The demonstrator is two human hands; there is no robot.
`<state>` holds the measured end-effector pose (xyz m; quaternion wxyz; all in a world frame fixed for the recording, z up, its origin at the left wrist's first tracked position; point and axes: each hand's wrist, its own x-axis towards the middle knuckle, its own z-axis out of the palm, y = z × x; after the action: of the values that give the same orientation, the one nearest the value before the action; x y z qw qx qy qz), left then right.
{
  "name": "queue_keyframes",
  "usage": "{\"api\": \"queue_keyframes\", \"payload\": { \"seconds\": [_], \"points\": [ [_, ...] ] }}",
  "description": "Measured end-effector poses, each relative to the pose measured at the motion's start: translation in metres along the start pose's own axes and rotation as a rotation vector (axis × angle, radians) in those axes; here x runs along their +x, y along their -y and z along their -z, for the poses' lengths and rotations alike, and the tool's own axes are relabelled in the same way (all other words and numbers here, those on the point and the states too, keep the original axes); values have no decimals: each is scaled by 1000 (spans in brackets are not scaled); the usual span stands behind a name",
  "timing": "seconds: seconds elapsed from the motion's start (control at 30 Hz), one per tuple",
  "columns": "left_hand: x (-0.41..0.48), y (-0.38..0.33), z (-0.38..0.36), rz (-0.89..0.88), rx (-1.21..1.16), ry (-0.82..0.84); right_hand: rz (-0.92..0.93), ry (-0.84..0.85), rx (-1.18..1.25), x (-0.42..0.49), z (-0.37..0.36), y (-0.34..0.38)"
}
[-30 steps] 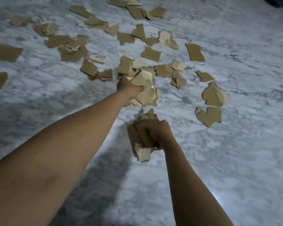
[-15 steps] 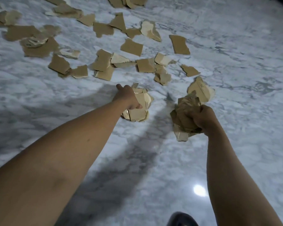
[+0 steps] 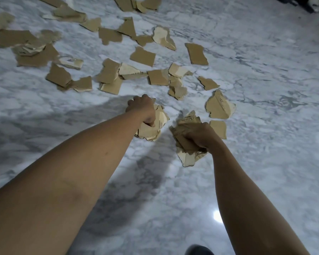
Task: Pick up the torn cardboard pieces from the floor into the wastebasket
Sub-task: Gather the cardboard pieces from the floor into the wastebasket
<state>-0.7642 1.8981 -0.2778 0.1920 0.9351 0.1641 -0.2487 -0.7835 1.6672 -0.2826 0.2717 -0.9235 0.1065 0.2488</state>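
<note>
Over marble floor (image 3: 265, 126) | both hands grip ragged cardboard wads (image 3: 187, 144)

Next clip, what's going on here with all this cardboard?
A person is clearing torn cardboard off a marble floor. The left hand grips one bundle of pieces, and the right hand grips a second bundle. Both are held out over the floor. Many loose pieces lie scattered beyond the hands. No wastebasket is in view.
</note>
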Motion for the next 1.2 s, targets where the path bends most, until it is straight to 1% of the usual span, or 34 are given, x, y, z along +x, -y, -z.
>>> {"api": "queue_keyframes", "payload": {
  "seconds": [0.1, 0.2, 0.27, 0.33, 0.43, 0.47, 0.53, 0.6, 0.63, 0.7, 0.8, 0.9, 1.0, 1.1, 1.2],
  "points": [
    [4, -2, 4, 48, -16, 68, -23, -5, 82, -15, -4, 6],
    [8, -4, 3, 61, 17, 81, -36, 6, 161, -21, -8, 5],
    [8, -5, 3, 67, 35, 92, -125, 48, 274, -24, -8, 2],
    [9, -5, 3, 69, 23, 91, -206, 52, 393, -26, -2, -4],
    [11, -6, 4, 59, 5, 93, -270, 37, 693, -21, 23, -20],
    [10, -8, 4, 49, 5, 100, -319, 17, 786, -11, 33, -30],
    [10, -13, 6, 28, 5, 112, -424, -76, 922, 12, 49, -48],
    [5, -15, 9, 3, -8, 97, -482, -152, 987, 31, 55, -57],
    [2, -15, 11, -14, -15, 81, -511, -149, 975, 41, 54, -59],
    [-4, -13, 12, -45, -21, 63, -561, -126, 875, 43, 48, -52],
    [-15, -9, 9, -71, -22, 4, -589, -84, 771, 47, 41, -45],
    [-25, -4, 1, -109, 0, -98, -580, -50, 600, 26, 41, -23],
    [-39, 2, -8, -134, 9, -203, -538, 39, 487, 0, 34, -5],
    [-52, 11, -16, -109, -42, -243, -503, 113, 398, -14, 19, 7],
    [-67, 36, -19, 2, -220, -192, -453, 106, 363, -22, 0, 25]
  ]
}}
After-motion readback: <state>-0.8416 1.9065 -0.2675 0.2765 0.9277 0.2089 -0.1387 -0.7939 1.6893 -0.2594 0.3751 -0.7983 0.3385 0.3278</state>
